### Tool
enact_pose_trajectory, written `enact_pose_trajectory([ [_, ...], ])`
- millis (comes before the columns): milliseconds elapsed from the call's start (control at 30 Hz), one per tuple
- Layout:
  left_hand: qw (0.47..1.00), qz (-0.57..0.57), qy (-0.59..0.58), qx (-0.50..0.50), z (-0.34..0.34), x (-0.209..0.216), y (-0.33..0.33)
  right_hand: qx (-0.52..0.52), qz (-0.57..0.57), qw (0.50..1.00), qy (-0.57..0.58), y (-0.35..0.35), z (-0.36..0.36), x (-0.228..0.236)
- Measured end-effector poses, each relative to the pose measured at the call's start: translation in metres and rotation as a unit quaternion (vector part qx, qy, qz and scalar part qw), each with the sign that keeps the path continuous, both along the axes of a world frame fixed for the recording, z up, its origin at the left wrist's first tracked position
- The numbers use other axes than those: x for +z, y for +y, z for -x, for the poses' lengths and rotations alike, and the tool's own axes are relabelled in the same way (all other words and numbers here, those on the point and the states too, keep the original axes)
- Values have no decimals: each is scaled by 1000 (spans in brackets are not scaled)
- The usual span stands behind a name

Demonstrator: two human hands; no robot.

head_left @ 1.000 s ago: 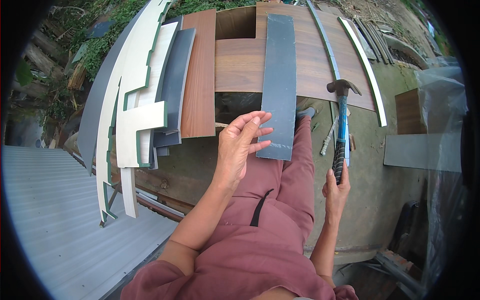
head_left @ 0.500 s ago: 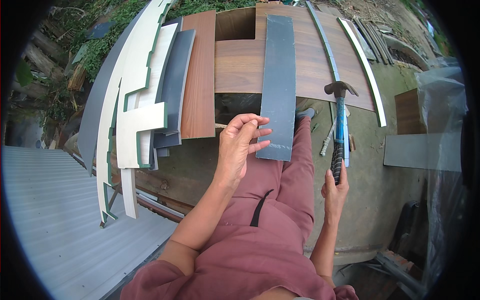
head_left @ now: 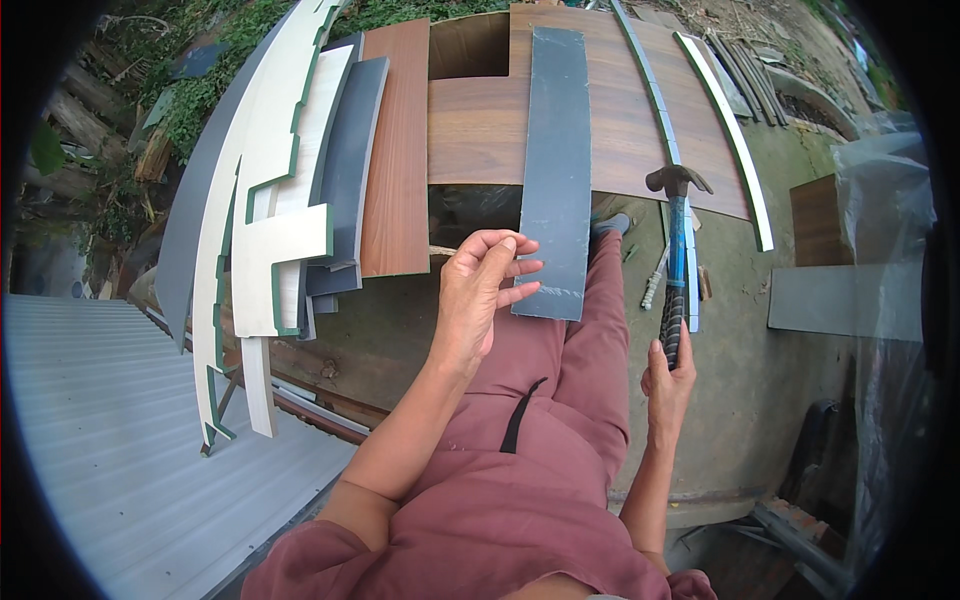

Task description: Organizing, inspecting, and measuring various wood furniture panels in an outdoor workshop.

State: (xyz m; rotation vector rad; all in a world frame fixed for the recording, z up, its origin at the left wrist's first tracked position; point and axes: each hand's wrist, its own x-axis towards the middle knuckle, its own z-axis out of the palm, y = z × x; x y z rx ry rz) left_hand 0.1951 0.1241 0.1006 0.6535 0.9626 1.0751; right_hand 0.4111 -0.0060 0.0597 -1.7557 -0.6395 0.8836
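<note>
My right hand (head_left: 668,378) grips the black ribbed handle of a claw hammer (head_left: 678,245). The hammer stands head-up, with blue wrapping along its shaft and a dark metal head at the far end. Thumb and forefinger of my left hand (head_left: 478,275) meet in a pinch, while the other fingers stretch to the right. Whatever lies in the pinch, if anything, is too small to make out. Just beyond those fingertips a long dark grey board (head_left: 558,150) runs away from my lap across a wood-grain panel (head_left: 475,130); the fingers overlap its near left edge in view.
At left lean several cut panels: a white notched one (head_left: 290,235), dark grey ones and a reddish-brown board (head_left: 397,150). Corrugated metal sheeting (head_left: 150,420) spreads below them. A narrow strip (head_left: 650,85) and a white strip (head_left: 735,150) lie right. Clear plastic sheeting (head_left: 885,230) hangs farther right.
The hammer's head has shifted very slightly to the left. My left hand keeps its pinch in the same place, and the boards look unmoved.
</note>
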Motion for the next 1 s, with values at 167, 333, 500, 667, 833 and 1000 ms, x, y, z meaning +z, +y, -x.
enact_pose_trajectory([
  [167,1000,2,-1,4,0,-1,-1,-1,-1,1000,1,1,1,-1],
  [333,1000,10,-5,4,-1,-3,0,4,2,1000,-9,0,1,-2],
  [500,1000,0,10,-1,-5,4,2,4,1,1000,-4,-2,0,-5],
  [667,999,2,-22,-47,-8,4,3,0,8,1000,2,-3,1,-3],
  [833,998,19,-33,-54,-13,4,5,2,6,1000,8,-6,-1,-8],
  [1000,998,30,-20,-54,-12,1,8,4,16,1000,26,-4,2,-9],
])
